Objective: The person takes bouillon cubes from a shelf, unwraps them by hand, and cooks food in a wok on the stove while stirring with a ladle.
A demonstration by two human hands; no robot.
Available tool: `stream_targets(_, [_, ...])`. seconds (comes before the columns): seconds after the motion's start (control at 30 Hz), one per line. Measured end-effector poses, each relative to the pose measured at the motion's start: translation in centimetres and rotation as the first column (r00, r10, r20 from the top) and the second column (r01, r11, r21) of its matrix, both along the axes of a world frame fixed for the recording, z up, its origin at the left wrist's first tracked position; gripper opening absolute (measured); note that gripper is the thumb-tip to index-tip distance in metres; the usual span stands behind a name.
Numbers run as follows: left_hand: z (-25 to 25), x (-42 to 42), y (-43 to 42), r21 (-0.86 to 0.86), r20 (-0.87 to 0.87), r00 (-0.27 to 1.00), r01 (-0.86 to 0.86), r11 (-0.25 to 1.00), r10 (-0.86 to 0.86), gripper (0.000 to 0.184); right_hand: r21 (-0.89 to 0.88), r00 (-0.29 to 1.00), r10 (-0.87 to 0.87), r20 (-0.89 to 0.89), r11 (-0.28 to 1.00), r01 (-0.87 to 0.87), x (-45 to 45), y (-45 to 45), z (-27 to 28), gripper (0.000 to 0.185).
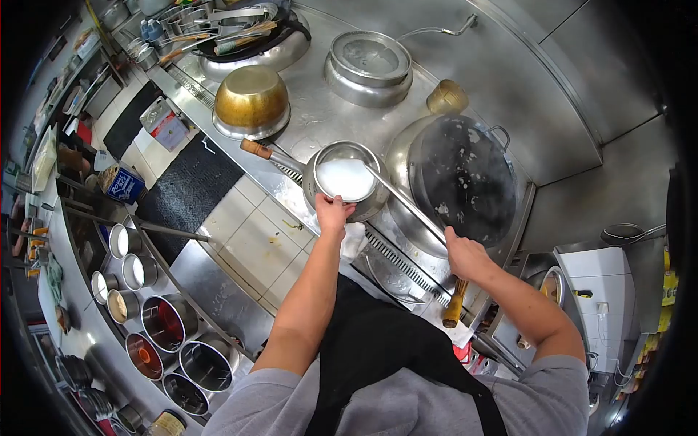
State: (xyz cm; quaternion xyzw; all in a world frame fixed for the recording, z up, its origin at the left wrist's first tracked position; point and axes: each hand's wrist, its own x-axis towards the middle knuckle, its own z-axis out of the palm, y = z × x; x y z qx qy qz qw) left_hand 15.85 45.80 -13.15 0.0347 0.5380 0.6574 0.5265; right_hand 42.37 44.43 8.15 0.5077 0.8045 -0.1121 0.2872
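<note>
My left hand (334,214) is closed on the near rim of a metal bowl (349,151) that holds white liquid (346,180). The bowl sits over a round metal pot or ring, and a wooden-handled tool (257,150) lies at its left. A long metal ladle (414,209) runs from my right hand (467,254) to the bowl, its tip over the white liquid. My right fingers wrap round the ladle's shaft, and its wooden handle end (456,305) points toward me.
A large dark wok (465,182) lies at the right. An upturned golden bowl (251,98) and a water-filled pot (369,57) stand farther back. Sauce containers (166,322) fill the left counter. A drain grate (400,260) follows the stove's near edge.
</note>
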Motion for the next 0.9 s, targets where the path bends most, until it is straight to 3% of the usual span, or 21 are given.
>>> stream_targets(0.57, [0.0, -0.1, -0.1, 0.041, 0.04, 0.999, -0.035, 0.999, 0.033, 0.017, -0.174, 0.988, -0.157, 0.015, 0.972, 0.157, -1.5, -0.8, 0.6, 0.04])
stream_targets(0.8, [-0.2, 0.0, -0.2, 0.061, 0.019, 0.999, -0.039, 0.997, 0.038, 0.017, -0.224, 0.988, -0.151, 0.002, 0.963, 0.148, -1.5, -0.9, 1.2, 0.043])
stream_targets(0.9, [-0.3, -0.1, -0.2, 0.052, 0.009, 0.999, -0.031, 0.998, 0.031, 0.017, -0.181, 0.994, -0.091, -0.057, 0.98, 0.08, -1.0, -0.8, 0.8, 0.033])
